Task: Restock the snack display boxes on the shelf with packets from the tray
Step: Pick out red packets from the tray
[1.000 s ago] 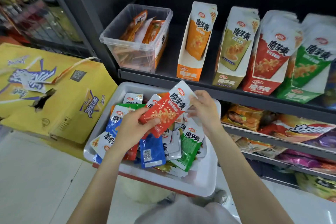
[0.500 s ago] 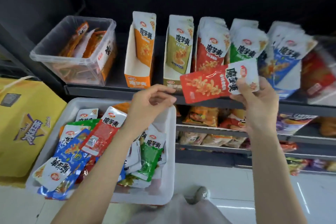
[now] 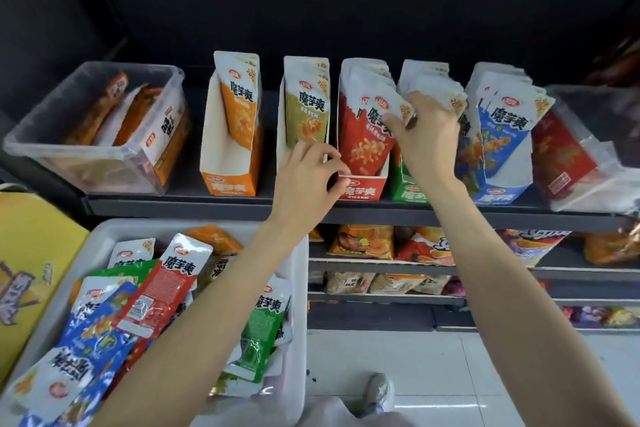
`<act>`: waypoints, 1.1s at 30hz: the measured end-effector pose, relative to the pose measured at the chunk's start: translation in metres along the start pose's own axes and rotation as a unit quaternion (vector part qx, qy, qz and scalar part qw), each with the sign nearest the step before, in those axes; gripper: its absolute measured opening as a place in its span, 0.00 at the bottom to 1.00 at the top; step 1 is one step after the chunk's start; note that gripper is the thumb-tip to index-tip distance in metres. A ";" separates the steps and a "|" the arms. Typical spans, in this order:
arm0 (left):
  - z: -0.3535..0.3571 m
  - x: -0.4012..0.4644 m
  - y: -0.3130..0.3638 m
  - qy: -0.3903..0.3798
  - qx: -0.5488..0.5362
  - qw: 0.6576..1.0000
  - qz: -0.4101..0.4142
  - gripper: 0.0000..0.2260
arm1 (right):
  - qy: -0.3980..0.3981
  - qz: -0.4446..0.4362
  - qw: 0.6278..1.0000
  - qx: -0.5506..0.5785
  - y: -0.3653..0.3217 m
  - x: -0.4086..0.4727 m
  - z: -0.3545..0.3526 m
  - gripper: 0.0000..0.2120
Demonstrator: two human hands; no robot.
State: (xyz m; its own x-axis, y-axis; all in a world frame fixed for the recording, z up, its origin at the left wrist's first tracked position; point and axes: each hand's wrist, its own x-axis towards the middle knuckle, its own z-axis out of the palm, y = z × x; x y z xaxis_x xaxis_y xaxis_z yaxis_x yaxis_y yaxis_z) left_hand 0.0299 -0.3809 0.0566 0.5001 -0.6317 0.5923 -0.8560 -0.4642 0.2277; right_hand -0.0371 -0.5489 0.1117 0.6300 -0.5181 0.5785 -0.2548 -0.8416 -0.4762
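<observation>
- Head view: five display boxes stand close together along the shelf [image 3: 207, 206] front edge; the orange box [image 3: 230, 163] and olive box [image 3: 304, 107] have open room in front of their packets, the red box [image 3: 362, 149] is packed full.
- Tray [image 3: 298, 305] sits below the shelf lip, heaped with packets [image 3: 162, 288].
- Right hand [image 3: 426, 135] reaches over the red box, fingers pinching a red packet [image 3: 384, 111] at its top.
- Left hand [image 3: 308, 180] hovers at the red box's left edge, fingers loosely curled, holding nothing.

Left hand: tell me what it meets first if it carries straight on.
Probably the red display box; the left hand points its curled fingers at that box's front left edge, though depth is unclear.
</observation>
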 end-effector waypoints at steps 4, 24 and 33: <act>-0.001 0.002 0.000 -0.006 -0.008 1.000 -0.007 0.03 | -0.025 0.044 0.998 -0.032 0.004 -0.003 0.011 0.18; -0.068 -0.148 -0.065 0.052 -0.073 0.974 -0.209 0.11 | -0.260 -0.067 0.942 0.199 -0.085 -0.144 0.040 0.07; -0.095 -0.228 -0.125 -0.201 0.090 0.920 -0.323 0.36 | -0.446 -0.221 0.865 0.065 -0.148 -0.179 0.148 0.35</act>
State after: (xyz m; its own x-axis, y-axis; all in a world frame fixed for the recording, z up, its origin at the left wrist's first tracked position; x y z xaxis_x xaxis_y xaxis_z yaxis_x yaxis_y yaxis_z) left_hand 0.0106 -0.1199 -0.0332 0.9363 -0.3493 0.0360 -0.3451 -0.8963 0.2784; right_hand -0.0035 -0.3091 -0.0199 0.9746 0.2236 0.0098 0.2047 -0.8727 -0.4432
